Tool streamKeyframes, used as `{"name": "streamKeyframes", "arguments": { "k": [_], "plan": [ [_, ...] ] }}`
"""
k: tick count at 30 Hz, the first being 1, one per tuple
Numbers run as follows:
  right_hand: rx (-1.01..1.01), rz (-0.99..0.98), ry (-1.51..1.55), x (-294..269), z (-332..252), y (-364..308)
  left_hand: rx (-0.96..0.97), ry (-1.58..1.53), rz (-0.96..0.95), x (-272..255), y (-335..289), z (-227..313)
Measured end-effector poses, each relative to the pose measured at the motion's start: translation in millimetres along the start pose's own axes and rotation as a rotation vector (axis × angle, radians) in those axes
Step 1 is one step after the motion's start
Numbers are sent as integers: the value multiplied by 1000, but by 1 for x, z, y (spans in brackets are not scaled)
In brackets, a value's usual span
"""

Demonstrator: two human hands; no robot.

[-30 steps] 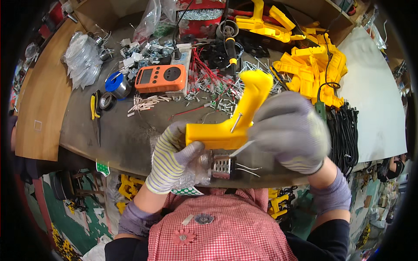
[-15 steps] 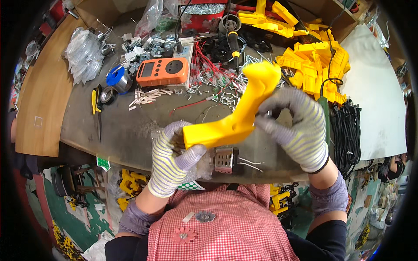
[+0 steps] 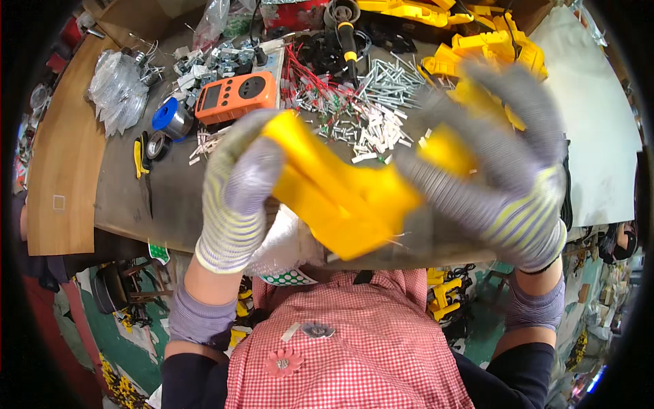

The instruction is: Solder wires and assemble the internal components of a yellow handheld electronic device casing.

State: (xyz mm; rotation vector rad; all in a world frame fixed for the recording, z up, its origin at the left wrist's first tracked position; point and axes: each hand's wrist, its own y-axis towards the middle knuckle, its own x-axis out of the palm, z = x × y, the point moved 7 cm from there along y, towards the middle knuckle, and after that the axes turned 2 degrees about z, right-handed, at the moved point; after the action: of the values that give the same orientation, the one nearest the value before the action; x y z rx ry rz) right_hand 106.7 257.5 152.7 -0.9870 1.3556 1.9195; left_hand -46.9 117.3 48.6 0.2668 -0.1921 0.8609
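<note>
The yellow housing (image 3: 337, 194) has swung round since the earlier view: its far end, raised before, now slopes down toward the right. The left hand (image 3: 238, 191), gloved, grips its upper end, thumb in front, holding it above the near part of the workbench (image 3: 180, 201). The right hand (image 3: 511, 180) is spread and blurred; a smaller yellow patch (image 3: 446, 151) shows by its fingers, and from here I cannot tell whether it is gripped. Long screws (image 3: 392, 82) lie beyond, near an orange multimeter (image 3: 236, 97).
</note>
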Motion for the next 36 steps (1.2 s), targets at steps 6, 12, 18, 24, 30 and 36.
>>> {"name": "streamKeyframes", "arguments": {
  "k": [6,12,18,24,30,36],
  "plan": [
    [187,-237,230,28,-12,-75,-6,231,-452,40,-9,-33],
    [442,-304,176,64,-29,-127,290,1080,-815,57,-34,-57],
    [458,-241,245,50,-23,-113,239,1083,-741,47,-36,-58],
    [320,-223,239,66,-24,-83,225,1117,-619,23,-41,-51],
    [277,-213,281,85,-18,-82,233,1097,-596,20,-40,-49],
    [276,-217,331,91,-19,-82,185,1165,-623,22,-39,-48]
  ]
}}
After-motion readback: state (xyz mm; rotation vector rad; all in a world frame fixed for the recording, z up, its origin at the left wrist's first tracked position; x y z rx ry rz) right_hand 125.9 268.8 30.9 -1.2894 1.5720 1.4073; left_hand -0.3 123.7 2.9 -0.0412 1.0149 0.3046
